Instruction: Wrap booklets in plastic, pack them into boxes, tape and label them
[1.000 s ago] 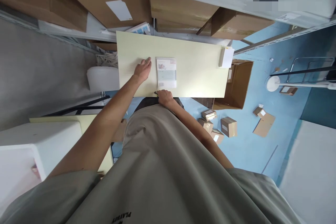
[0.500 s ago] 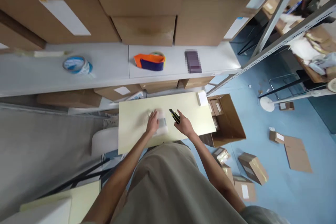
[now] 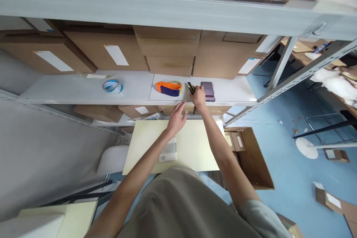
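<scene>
My right hand point(image 3: 198, 97) is closed around a black and yellow utility knife point(image 3: 191, 88), over the grey shelf point(image 3: 134, 91). Right beside that hand lies a dark purple phone-like slab point(image 3: 208, 92). To the knife's left sits an orange and dark blue tape dispenser point(image 3: 169, 88). My left hand point(image 3: 176, 119) hovers with fingers stretched out near the shelf's front edge, holding nothing. Below it, on the pale yellow table point(image 3: 199, 148), rests a flat, whitish wrapped package point(image 3: 168, 152), partly hidden by my left forearm.
A roll of blue and white tape point(image 3: 112, 86) lies farther left on the shelf. Cardboard boxes point(image 3: 170, 66) line the shelf's back. An open carton point(image 3: 258, 163) stands right of the table. A metal upright point(image 3: 304, 70) rises at the shelf's right end.
My right hand has moved forward from above the table to the shelf with the utility knife. My left hand has come off the package and forward. The view has tilted up.
</scene>
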Available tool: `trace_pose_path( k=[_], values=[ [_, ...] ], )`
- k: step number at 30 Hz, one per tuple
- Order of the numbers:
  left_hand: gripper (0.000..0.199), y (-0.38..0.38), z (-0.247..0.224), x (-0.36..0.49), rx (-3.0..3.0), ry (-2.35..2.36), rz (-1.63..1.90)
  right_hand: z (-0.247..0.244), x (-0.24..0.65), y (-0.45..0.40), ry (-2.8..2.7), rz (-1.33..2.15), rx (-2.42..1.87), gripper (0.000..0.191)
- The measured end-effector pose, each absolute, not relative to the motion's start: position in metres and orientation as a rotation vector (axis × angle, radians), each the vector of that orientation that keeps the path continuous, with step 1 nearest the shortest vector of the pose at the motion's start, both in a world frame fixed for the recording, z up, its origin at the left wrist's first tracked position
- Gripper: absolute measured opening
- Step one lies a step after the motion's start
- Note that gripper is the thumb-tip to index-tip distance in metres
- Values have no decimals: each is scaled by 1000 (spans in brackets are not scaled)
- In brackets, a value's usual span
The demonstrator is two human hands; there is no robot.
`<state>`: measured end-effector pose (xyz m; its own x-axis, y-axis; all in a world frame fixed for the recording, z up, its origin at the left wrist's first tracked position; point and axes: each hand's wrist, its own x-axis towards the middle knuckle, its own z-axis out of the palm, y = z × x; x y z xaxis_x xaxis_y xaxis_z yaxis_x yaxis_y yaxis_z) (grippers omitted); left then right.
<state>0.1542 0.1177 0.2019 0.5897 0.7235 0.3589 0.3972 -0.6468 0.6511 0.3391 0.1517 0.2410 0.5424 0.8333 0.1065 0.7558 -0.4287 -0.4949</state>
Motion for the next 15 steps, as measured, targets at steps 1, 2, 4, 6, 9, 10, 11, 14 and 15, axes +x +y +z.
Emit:
trace_pose_path(
  k=[1, 2, 4, 6, 9, 10, 11, 14, 15],
  values=[
    [64, 116, 193, 148, 2291, 913, 815, 239, 340, 158, -1301, 216, -2320, 40],
    [63, 114, 181, 140, 2276, 942, 779, 238, 341, 163, -1318, 212, -2342, 40],
    [61, 112, 151, 123, 2248, 1025, 692, 236, 342, 169, -1355, 165, -2357, 40],
    [58, 112, 115, 99, 2215, 1149, 581, 233, 338, 166, -1375, 61, -2330, 41],
    [55, 105, 57, 55, 2102, 1404, 335, 213, 319, 140, -1376, -68, -2202, 42],
    [54, 100, 38, 39, 2042, 1476, 245, 198, 309, 126, -1382, -46, -2151, 43],
    [53, 93, 21, 24, 1984, 1528, 164, 180, 298, 110, -1392, 24, -2108, 44],
    [56, 68, -22, -12, 1861, 1580, 6, 109, 260, 58, -1394, 502, -2071, 41],
    [57, 60, -33, -19, 1838, 1574, -25, 83, 247, 42, -1372, 716, -2088, 39]
  ],
)
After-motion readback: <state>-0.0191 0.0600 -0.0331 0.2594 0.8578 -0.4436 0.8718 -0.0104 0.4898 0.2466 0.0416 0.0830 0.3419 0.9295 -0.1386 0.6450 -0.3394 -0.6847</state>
